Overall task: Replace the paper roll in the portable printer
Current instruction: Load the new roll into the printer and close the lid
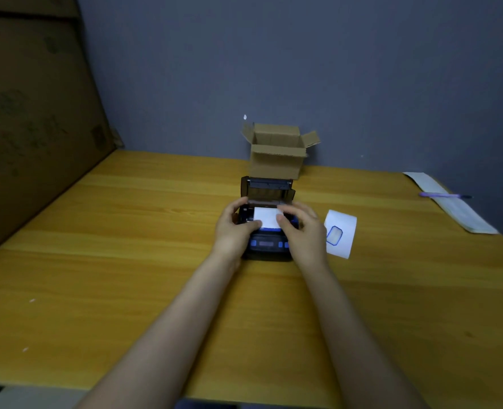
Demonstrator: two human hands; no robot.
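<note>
The portable printer point(266, 231) sits on the yellow wooden worktop point(126, 261) with its lid point(267, 187) standing open at the back. A white paper roll point(264, 218) lies in the open compartment, and its loose end reaches toward the blue front panel. The left hand point(235, 228) grips the left side of the printer, thumb on the edge of the paper. The right hand point(303, 231) rests on the right side with its fingertips point(281, 216) touching the paper; I cannot tell if it pinches the paper or only presses it.

I judge that the step now is seating the roll. To do it well, the roll should lie straight between the side guides, and the free end should be pulled flat over the front edge before the lid comes down, so it is not trapped crooked.

Just to the right of the printer lies a loose piece of paper with a blue drawn shape point(339, 234). Directly behind the open lid stands an open cardboard box point(278, 156), close enough to hinder the lid a little. A long paper strip point(451, 202) with a purple pen point(445, 195) on it lies far to the right, well apart.
</note>
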